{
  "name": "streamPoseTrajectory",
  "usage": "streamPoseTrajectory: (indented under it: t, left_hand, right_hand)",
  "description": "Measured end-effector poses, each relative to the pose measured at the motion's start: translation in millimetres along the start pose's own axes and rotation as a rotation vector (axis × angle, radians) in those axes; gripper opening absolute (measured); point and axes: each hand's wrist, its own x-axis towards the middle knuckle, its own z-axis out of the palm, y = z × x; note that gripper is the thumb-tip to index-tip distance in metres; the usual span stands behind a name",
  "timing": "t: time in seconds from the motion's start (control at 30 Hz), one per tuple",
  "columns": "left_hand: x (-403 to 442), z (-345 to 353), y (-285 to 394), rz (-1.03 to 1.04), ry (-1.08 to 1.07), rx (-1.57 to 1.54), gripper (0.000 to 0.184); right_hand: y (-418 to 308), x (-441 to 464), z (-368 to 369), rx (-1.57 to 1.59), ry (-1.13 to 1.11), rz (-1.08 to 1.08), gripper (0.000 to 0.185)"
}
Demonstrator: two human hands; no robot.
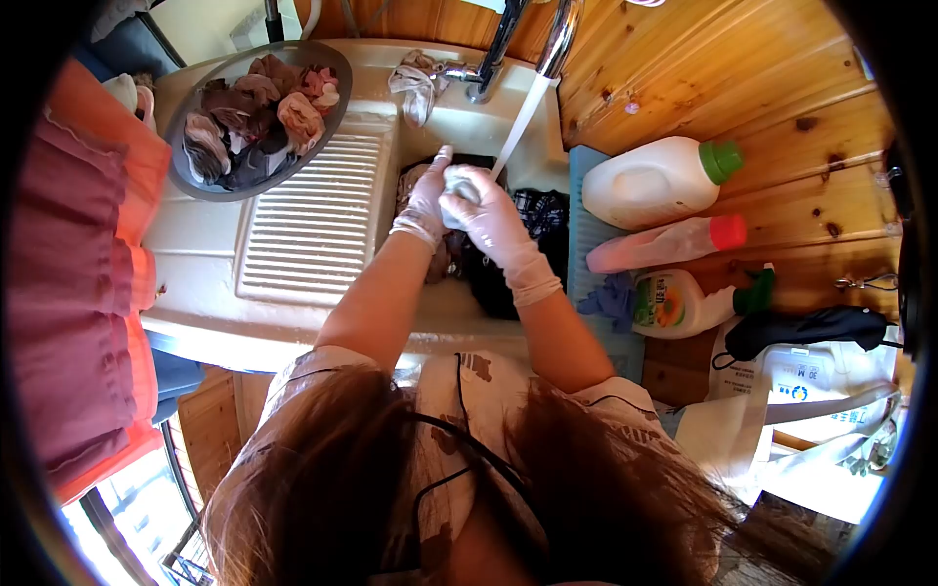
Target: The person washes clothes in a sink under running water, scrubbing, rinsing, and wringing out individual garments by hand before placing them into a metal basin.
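Note:
Both my hands wear thin, translucent white gloves and meet over the sink basin [479, 134]. Bunched between them is a small pale cloth [457, 203], mostly covered by the fingers. My right hand [496, 217] is closed around it from the right. On the other side, my left hand [426, 200] presses against it, thumb pointing up and its other fingers largely hidden. Beside the hands, water [522, 122] pours from the chrome faucet [559, 44]. Dark clothes [493, 278] lie in the basin below, with a black-and-white patterned piece [540, 210] at the right.
A grey oval basin [344, 83] full of small garments stands on the sink's left ledge, behind the ribbed washboard [318, 220]. A rag [418, 88] hangs near the tap. Along the right lie a white detergent bottle [640, 181], a pink bottle [655, 246] and a spray bottle [674, 305].

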Motion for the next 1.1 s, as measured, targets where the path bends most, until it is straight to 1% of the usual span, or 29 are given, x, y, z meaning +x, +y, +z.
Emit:
streamPoseTrajectory:
  t: [0.03,0.07,0.1,0.17,0.2,0.23,0.27,0.37,0.4,0.43,0.5,0.53,0.57,0.63,0.67,0.7,0.73,0.77,0.83,0.87,0.9,0.93,0.97,1.0,1.03,1.1]
  left_hand:
    - [2,10,-8,0.104,0.111,0.007,0.041]
    - [3,20,-17,0.206,0.224,0.025,0.04]
    - [4,5,-12,0.111,0.132,0.121,0.035]
    - [9,-3,-30,0.3,0.234,0.644,0.023]
    - [2,50,-54,0.377,0.498,1.208,0.02]
    - [13,47,-57,0.341,0.584,0.681,0.019]
    - [24,44,-59,0.394,0.694,0.13,0.021]
    - [14,62,-55,0.468,0.673,0.203,0.021]
    - [14,30,-39,0.436,0.338,0.232,0.02]
    - [12,-1,-21,0.399,0.005,0.259,0.02]
    - [-8,1,-17,0.235,-0.202,0.339,0.023]
    - [1,-7,-27,0.329,-0.264,0.221,0.024]
    - [12,-14,-40,0.424,-0.322,0.104,0.025]
    - [14,21,-56,0.338,0.452,0.104,0.024]
    - [16,41,-56,0.283,0.828,0.107,0.025]
    - [14,49,-57,0.251,0.866,0.364,0.027]
    - [18,45,-52,0.297,0.831,0.357,0.027]
    - [21,38,-48,0.341,0.796,0.344,0.027]
    - [19,29,-38,0.397,0.664,0.294,0.024]
    - [9,24,-32,0.428,0.608,0.274,0.023]
    - [-5,19,-23,0.401,0.526,1.256,0.025]
    - [-5,13,-20,0.46,0.227,0.946,0.024]
    - [-3,6,-23,0.488,0.143,0.716,0.027]
    - [-2,7,-27,0.504,0.057,0.485,0.032]
    - [-4,26,-40,0.499,0.183,0.343,0.04]
    - [0,84,-49,0.305,0.261,0.09,0.046]
  right_hand:
    - [-4,-5,7,-0.093,0.01,0.04,0.046]
    - [2,-3,15,-0.264,0.074,0.01,0.043]
    - [-1,1,14,-0.324,0.112,0.082,0.041]
    - [-13,19,7,-0.443,0.188,0.214,0.041]
    - [3,33,-2,-0.37,0.212,0.304,0.042]
    - [22,46,-14,-0.295,0.233,0.394,0.044]
    - [29,53,-22,-0.34,0.183,0.384,0.04]
    - [23,38,-6,-0.371,0.295,0.124,0.036]
    - [15,30,3,-0.542,0.287,-0.035,0.032]
    - [0,18,12,-0.559,0.288,-0.095,0.03]
    - [-20,-1,25,-0.573,0.21,-0.105,0.029]
    - [-17,3,26,-0.619,0.18,-0.142,0.031]
    - [-14,14,24,-0.629,0.258,-0.085,0.034]
    - [24,50,5,-0.667,0.275,-0.087,0.037]
    - [24,49,-7,-0.491,0.338,0.086,0.036]
    - [21,51,-18,-0.312,0.397,0.251,0.035]
    - [28,43,-21,-0.326,0.358,0.245,0.032]
    - [34,35,-19,-0.37,0.365,0.219,0.032]
    - [29,17,-8,-0.455,0.367,0.163,0.034]
    - [27,9,2,-0.511,0.454,-0.141,0.033]
    - [2,-1,9,-0.489,0.36,-0.018,0.03]
    - [-1,0,17,-0.499,0.294,-0.086,0.028]
    - [-4,2,23,-0.511,0.23,-0.153,0.027]
    - [-7,6,27,-0.623,0.308,-0.274,0.026]
    - [-20,14,22,-0.719,0.194,-0.064,0.019]
    - [-10,33,1,-0.85,0.223,-0.047,0.022]
